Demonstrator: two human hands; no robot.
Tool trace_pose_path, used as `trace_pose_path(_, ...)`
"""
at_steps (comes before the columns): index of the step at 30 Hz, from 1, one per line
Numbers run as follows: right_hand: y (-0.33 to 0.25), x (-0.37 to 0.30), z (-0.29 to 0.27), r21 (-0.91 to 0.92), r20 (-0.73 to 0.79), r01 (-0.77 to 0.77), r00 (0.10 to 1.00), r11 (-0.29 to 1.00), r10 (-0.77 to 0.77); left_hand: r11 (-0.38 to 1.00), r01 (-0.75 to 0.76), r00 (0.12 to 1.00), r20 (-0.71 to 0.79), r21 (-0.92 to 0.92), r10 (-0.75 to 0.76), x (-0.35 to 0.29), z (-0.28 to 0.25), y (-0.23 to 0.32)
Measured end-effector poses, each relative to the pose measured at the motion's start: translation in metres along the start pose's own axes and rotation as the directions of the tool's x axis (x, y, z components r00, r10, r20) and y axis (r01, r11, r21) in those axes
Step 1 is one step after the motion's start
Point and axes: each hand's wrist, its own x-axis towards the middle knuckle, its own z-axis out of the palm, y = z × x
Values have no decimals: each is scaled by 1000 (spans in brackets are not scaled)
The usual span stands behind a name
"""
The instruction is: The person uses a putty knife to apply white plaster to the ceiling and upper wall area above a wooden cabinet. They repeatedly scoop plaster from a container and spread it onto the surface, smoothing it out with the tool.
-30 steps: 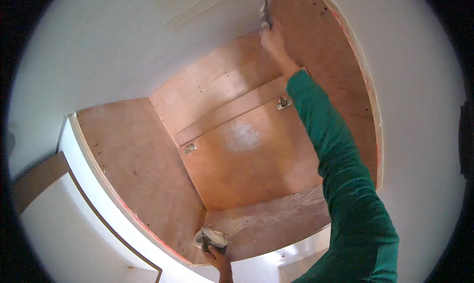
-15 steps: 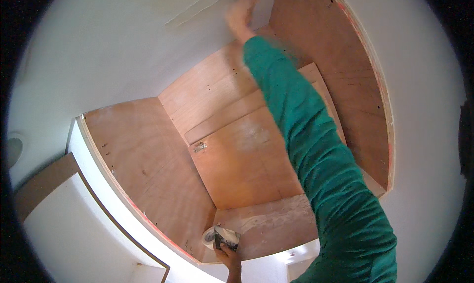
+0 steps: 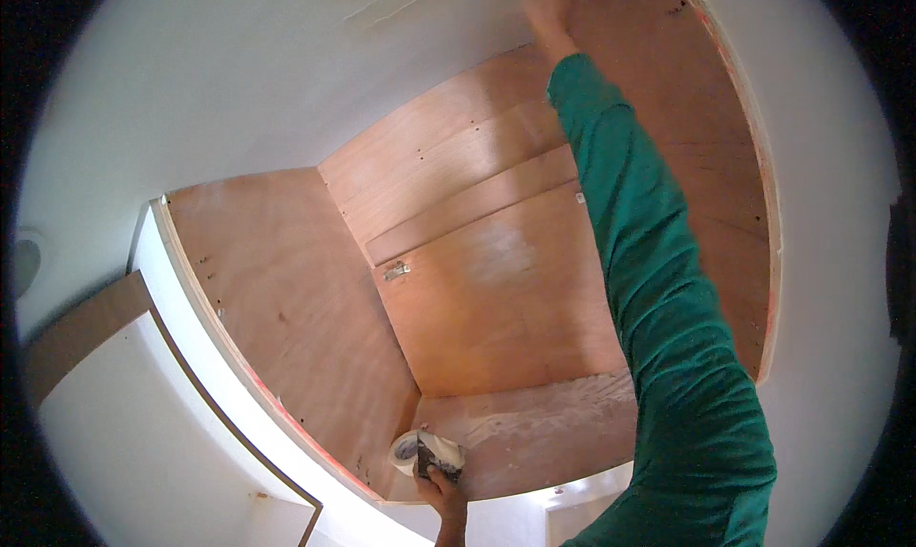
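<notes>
Low in the wooden cabinet opening, my left hand (image 3: 442,493) is closed on a dark flat plate (image 3: 437,463) with pale paste smeared over it. A roll of tape (image 3: 405,449) sits just behind the plate, on the cabinet's bottom board. My right arm, in a green sleeve, stretches up across the cabinet. At the top, my right hand (image 3: 550,14) is raised to where the white ceiling meets the cabinet's right side panel. Its fingers are closed round something dark and small that is cut off by the picture's edge and blurred.
Bare plywood panels line the cabinet; a metal hinge (image 3: 397,271) shows on the back panel. Pale streaks mark the ceiling (image 3: 286,79) and the bottom board (image 3: 534,415). A brown-edged white panel (image 3: 124,404) stands at the lower left, with a round fitting (image 3: 27,256) above it.
My right hand has moved to the right along the ceiling, from beside the pale streaks to the right panel's top. My left hand keeps its hold on the plate near the tape.
</notes>
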Motion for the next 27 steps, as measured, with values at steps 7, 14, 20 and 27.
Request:
trace_pose_path(7,-47,-90,48,-109,-22,117,993,987,-120,997,-53,998,26,63,52,0,-5,-12)
trace_pose_path(14,-103,-223,143,-660,298,248,953,709,-56,986,-21,1000,23,164,17,-2,2,14)
trace_pose_path(20,-98,-265,142,-55,374,-91,922,994,105,998,55,998,-16,-3,-55,-2,-5,-10)
trace_pose_path(27,-15,-90,12,-198,268,-131,946,971,183,998,-20,999,30,55,18,1,-3,-2)
